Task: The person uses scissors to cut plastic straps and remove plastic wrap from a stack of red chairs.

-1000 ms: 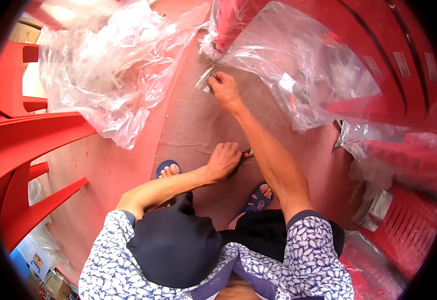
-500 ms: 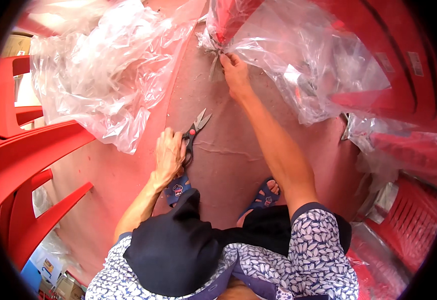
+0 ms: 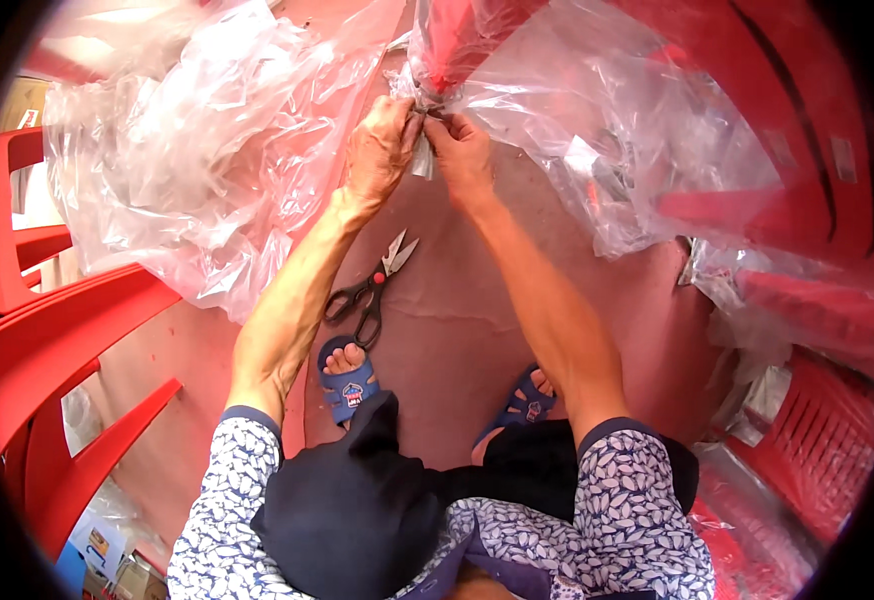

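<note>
A moment ago my left hand (image 3: 382,150) was holding the scissors (image 3: 369,285) down low. Now the scissors are lying on the floor (image 3: 457,330), blades a little apart, just in front of my left foot in its blue sandal (image 3: 347,375). My left hand is up next to my right hand (image 3: 462,150) now. Both hands are pinching the bunched-up neck of the clear plastic wrap (image 3: 597,150), where it is gathered around a red chair leg (image 3: 457,40). My fingers (image 3: 435,120) are squeezing together on the plastic, and the two hands are touching.

The floor is pinkish red and has a thin crack line across it. More crinkly plastic (image 3: 197,150) is lying to my left. Red plastic chairs (image 3: 47,330) are standing on both sides of me, some wrapped.
</note>
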A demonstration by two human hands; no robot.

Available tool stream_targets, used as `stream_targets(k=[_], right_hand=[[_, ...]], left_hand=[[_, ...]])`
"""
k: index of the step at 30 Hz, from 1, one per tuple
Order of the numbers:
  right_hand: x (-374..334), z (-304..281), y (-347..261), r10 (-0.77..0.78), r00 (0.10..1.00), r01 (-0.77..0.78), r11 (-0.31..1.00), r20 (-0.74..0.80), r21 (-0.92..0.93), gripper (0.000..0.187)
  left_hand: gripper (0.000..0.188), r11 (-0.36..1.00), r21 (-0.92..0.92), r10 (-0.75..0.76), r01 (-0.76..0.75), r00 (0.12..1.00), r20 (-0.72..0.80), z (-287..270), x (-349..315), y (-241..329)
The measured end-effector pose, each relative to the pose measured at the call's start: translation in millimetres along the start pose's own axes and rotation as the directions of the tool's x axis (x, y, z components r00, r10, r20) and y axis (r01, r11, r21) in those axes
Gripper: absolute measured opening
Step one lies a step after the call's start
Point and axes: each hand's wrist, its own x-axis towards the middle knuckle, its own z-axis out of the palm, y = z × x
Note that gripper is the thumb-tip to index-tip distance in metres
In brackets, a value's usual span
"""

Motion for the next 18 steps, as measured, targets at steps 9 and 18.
stream_targets(k=[9, 18], right_hand=[[1.6, 3.7, -12.2, 0.032, 0.999, -0.030, 0.994, 0.011, -0.101, 0.026], [13.1, -0.9, -7.0, -0.075, 0.996, 0.084, 0.969, 0.046, -0.232, 0.024]], left_hand=[[0.017, 0.992, -0.096, 0.097, -0.087, 0.989, 0.109, 4.7, 5.5, -30.6], [0.019, 0.963, -0.258, 0.006, 0.074, 0.955, 0.298, -10.2, 9.8, -26.3]])
